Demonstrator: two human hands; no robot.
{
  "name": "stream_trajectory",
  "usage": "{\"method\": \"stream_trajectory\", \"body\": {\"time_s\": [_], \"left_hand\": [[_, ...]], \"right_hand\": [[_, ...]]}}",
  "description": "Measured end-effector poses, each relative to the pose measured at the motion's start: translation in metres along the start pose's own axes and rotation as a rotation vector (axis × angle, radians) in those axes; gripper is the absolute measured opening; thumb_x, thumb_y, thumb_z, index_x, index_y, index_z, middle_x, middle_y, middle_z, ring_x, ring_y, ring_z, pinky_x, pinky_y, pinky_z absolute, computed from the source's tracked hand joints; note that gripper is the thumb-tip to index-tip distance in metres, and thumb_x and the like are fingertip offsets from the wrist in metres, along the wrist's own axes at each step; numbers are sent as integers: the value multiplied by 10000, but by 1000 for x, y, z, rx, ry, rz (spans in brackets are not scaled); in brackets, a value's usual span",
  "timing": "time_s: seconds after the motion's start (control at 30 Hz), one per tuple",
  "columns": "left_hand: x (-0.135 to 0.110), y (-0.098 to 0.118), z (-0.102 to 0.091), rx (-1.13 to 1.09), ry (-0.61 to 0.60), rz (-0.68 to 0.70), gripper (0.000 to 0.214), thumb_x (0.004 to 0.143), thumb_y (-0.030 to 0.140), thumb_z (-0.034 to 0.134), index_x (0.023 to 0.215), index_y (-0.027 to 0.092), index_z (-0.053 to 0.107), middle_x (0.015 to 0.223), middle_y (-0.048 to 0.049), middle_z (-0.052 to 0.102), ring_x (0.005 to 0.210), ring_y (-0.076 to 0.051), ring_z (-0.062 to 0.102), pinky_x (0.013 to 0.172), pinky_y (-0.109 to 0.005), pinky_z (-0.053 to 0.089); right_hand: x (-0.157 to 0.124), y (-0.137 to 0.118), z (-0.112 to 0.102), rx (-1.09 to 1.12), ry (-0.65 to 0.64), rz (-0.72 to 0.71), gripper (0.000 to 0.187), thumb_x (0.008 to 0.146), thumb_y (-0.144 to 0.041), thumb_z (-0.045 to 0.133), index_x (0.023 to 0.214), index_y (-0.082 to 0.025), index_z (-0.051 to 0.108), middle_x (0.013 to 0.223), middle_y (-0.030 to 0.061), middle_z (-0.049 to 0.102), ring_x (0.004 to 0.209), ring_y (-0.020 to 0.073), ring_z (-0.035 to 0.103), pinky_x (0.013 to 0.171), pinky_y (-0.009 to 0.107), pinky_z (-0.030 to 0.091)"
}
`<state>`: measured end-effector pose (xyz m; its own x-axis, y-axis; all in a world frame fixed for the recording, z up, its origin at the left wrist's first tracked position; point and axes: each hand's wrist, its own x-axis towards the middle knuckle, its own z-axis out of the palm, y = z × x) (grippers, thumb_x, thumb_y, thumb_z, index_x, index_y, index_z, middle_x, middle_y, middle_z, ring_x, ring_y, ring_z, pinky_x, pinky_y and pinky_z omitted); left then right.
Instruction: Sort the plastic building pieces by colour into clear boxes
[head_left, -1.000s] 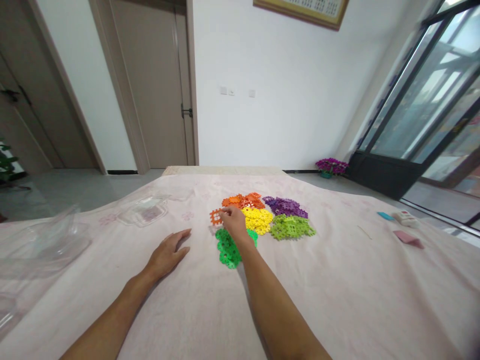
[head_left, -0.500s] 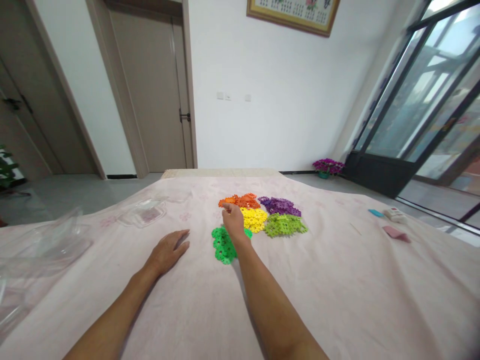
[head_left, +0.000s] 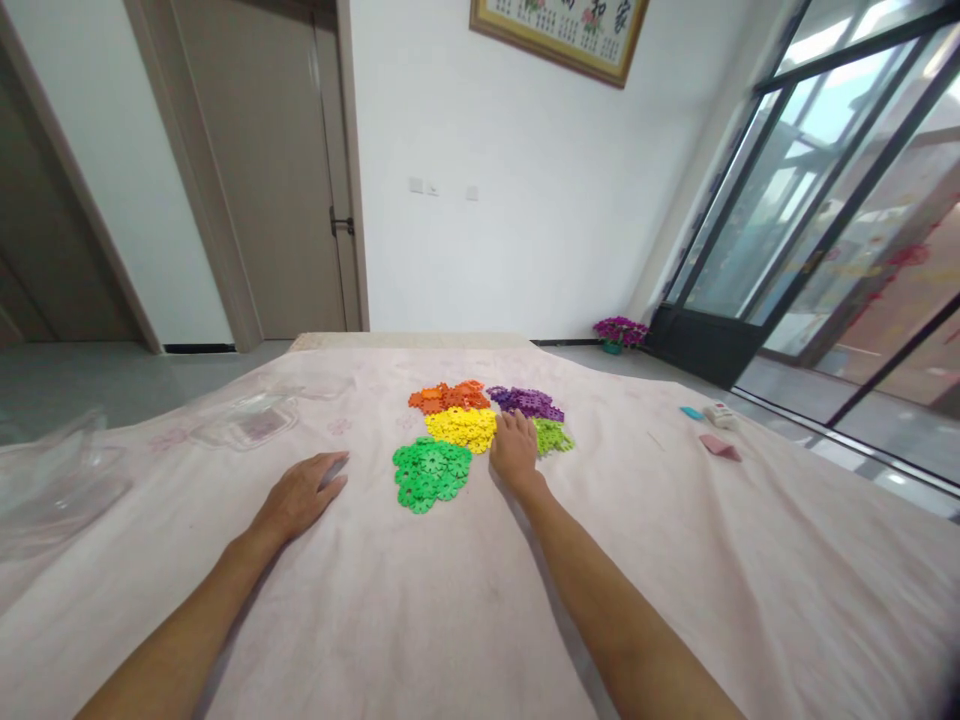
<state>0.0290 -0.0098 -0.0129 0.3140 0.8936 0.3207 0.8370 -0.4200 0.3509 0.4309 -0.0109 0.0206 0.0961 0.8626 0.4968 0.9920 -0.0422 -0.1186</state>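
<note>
My right hand (head_left: 516,452) lies over the left part of the lime-green snowflake pieces (head_left: 553,437), its fingers stretched forward and nothing visible in them. To its left is a pile of yellow snowflake pieces (head_left: 459,428), close to the fingers. A green pile (head_left: 431,472) sits nearest to me, with orange pieces (head_left: 450,397) and purple pieces (head_left: 534,402) at the back. My left hand (head_left: 300,492) rests on the cloth left of the green pile, thumb apart from the fingers, holding nothing. My right hand hides part of the lime-green pile.
A pale pink cloth (head_left: 360,620) covers the table. Clear plastic containers (head_left: 247,420) lie at the left. Toward the right are a blue piece (head_left: 691,412), a small white object (head_left: 720,416) and a folded pink cloth (head_left: 720,447).
My right hand has moved right, from above the green and yellow piles to the lime-green pile. The green pile is uncovered now. The view has turned slightly right; my left hand stays resting.
</note>
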Motion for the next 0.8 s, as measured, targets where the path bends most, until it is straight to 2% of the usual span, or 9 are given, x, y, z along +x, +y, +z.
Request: {"method": "stream_trajectory", "body": {"time_s": [0.1, 0.2, 0.37, 0.5, 0.6, 0.7, 0.8], "left_hand": [[0, -1, 1, 6, 2, -1, 501, 935, 486, 432, 1301, 197, 614, 1347, -93, 645, 1235, -263, 601, 1101, -418, 422], [0, -2, 2, 9, 1, -8, 498, 935, 482, 430, 1311, 207, 606, 1351, -85, 641, 1239, -261, 596, 1103, -415, 417], [0, -1, 1, 15, -12, -12, 495, 944, 479, 420, 1310, 202, 604, 1351, -90, 639, 1237, -261, 588, 1106, -427, 407], [0, 2, -1, 18, -2, -2, 492, 943, 471, 425, 1303, 193, 612, 1355, -98, 638, 1243, -259, 586, 1109, -424, 407], [-1, 3, 0, 18, -1, 6, 497, 953, 476, 408, 1304, 194, 617, 1356, -96, 641, 1248, -259, 585, 1109, -429, 408], [-2, 2, 1, 15, 2, 19, 504, 961, 481, 390, 1305, 193, 622, 1352, -92, 647, 1254, -257, 585, 1118, -423, 402], [0, 6, 1, -11, 0, -31, 529, 968, 496, 361, 1312, 184, 616, 1351, -97, 648, 1245, -259, 595, 1116, -417, 405]], "right_hand": [[1, 12, 6, -80, -59, -12, 414, 931, -264, 478, 1304, -140, 608, 1370, 149, 606, 1417, 316, 333, 1178, 487, 125], [5, 21, 6, -113, -86, -9, 362, 956, -326, 459, 1223, -162, 641, 1298, 157, 644, 1352, 306, 397, 1154, 495, 158], [6, 47, 1, -129, -34, 17, 327, 944, -358, 515, 1194, -193, 647, 1260, 135, 663, 1265, 310, 458, 1126, 508, 200], [5, 57, -2, -127, -4, 65, 299, 945, -304, 530, 1187, -184, 659, 1290, 143, 651, 1331, 328, 414, 1145, 529, 156], [4, 40, -6, -67, 29, 41, 323, 967, -277, 500, 1235, -179, 652, 1315, 139, 640, 1347, 314, 410, 1140, 496, 191], [1, 9, -10, 76, -44, -45, 326, 991, -266, 456, 1218, -209, 683, 1183, 112, 707, 1159, 261, 557, 1028, 390, 346], [-4, -22, -11, 189, -108, -68, 311, 974, -236, 476, 1170, -244, 718, 1098, 71, 743, 1036, 234, 614, 904, 329, 410]]}}
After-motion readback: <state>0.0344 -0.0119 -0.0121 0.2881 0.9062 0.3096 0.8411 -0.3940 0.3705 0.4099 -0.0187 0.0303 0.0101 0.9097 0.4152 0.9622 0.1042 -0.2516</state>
